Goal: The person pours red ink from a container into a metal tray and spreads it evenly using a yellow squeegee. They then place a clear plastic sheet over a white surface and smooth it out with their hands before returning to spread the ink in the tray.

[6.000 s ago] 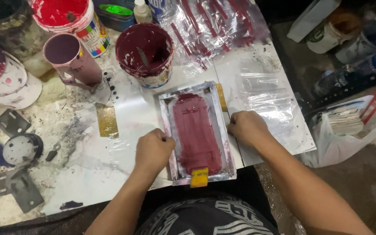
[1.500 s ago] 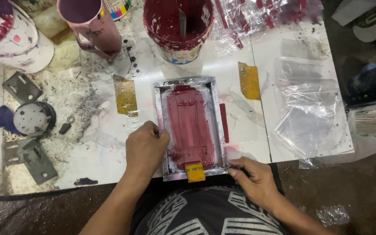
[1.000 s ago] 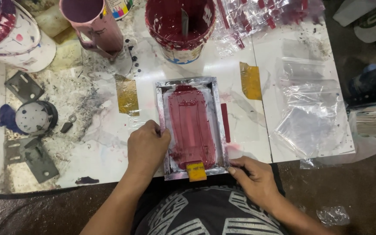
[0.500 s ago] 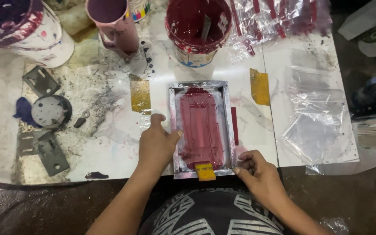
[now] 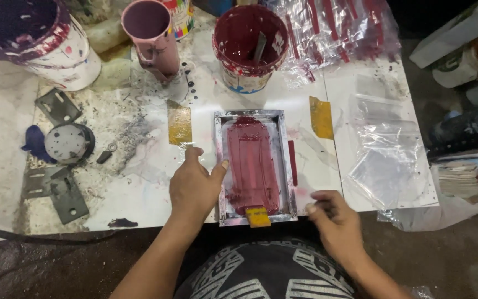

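Seemingly to steady it, the left hand (image 5: 195, 185) lies flat and unclenched, thumb on the left rail of the small metal-framed printing screen (image 5: 254, 166), which sits at the white table's (image 5: 139, 188) near edge. The right hand (image 5: 334, 221), loosely curled by the frame's near right corner, perhaps pinches something; I cannot tell. A maroon paint bucket (image 5: 250, 47) stands beyond.

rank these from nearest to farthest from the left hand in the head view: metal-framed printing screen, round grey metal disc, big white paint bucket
1. Metal-framed printing screen, touching the left hand, on its right.
2. Round grey metal disc, farther left on the table.
3. Big white paint bucket, far top-left corner.
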